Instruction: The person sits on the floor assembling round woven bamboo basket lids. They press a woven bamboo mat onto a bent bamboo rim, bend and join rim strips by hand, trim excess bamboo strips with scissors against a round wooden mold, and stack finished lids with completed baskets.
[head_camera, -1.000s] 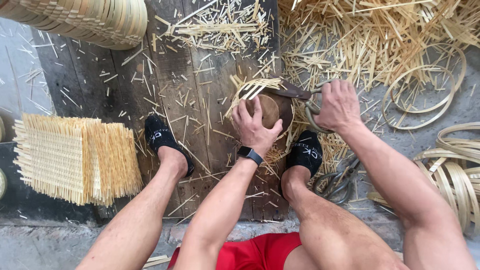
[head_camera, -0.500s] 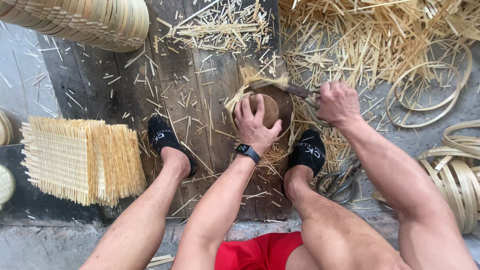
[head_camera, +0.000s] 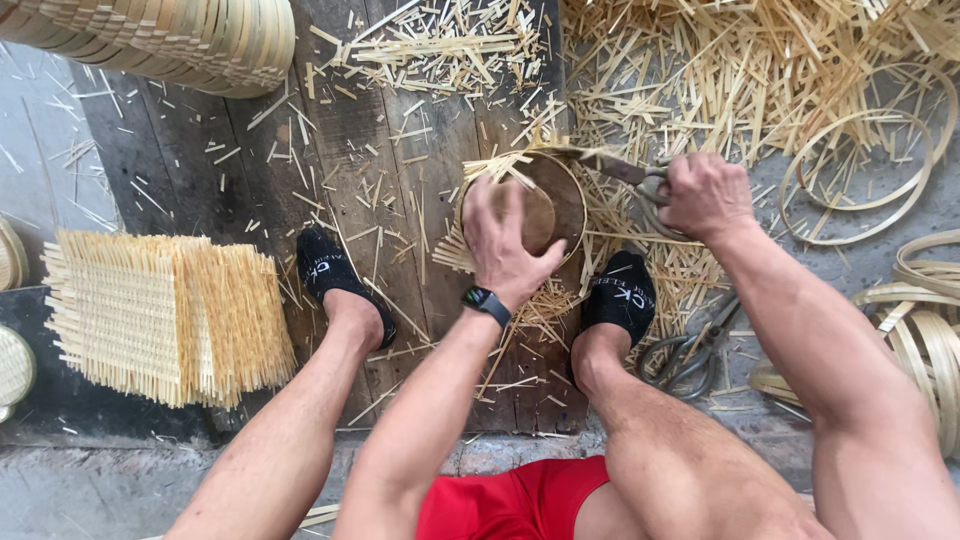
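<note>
1. Left hand (head_camera: 505, 240) pressed flat on a round wooden form (head_camera: 535, 215) inside a bamboo hoop (head_camera: 572, 190); woven strip ends stick out around the rim.
2. Right hand (head_camera: 705, 195) closed on shears (head_camera: 625, 172), blades at the hoop's upper edge.
3. Black-socked feet on dark floor planks (head_camera: 250, 180), either side of the hoop.
4. Second shears (head_camera: 690, 355) on the floor beside the right foot.
5. Woven mats (head_camera: 160, 315) stacked at left; bamboo rings (head_camera: 860, 165) and offcuts at right.

Round wooden block (head_camera: 545, 215) half under the left hand (head_camera: 505, 245); shears' handles inside the right fist (head_camera: 705, 195).
</note>
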